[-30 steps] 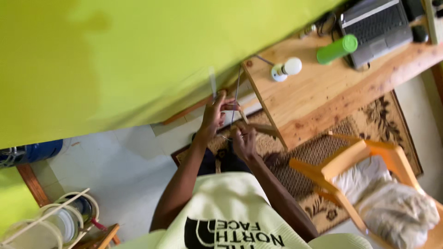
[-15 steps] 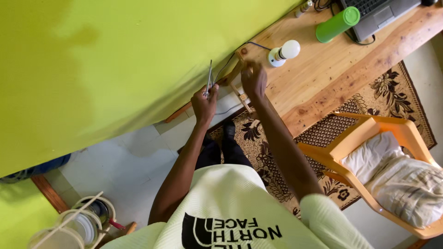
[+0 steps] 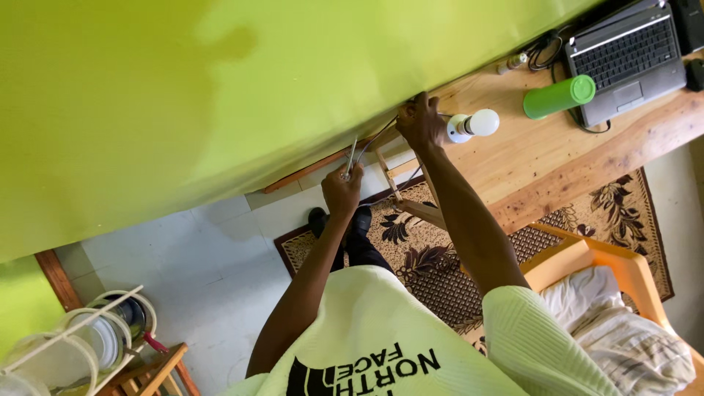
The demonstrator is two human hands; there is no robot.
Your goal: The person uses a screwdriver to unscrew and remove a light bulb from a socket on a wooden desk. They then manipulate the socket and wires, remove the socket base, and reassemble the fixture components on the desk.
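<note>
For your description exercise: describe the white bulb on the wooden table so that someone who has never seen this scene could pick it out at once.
Start at the long wooden table along the green wall. On it, a grey laptop sits at one end with a green cylinder lying beside it. The bulb lies further along, next to the person's right hand; it alone is white and round-ended, on a short pale base.

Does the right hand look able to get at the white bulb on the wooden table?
Probably yes: the right hand is at the wooden table edge right beside the white bulb, with nothing between them.
</note>
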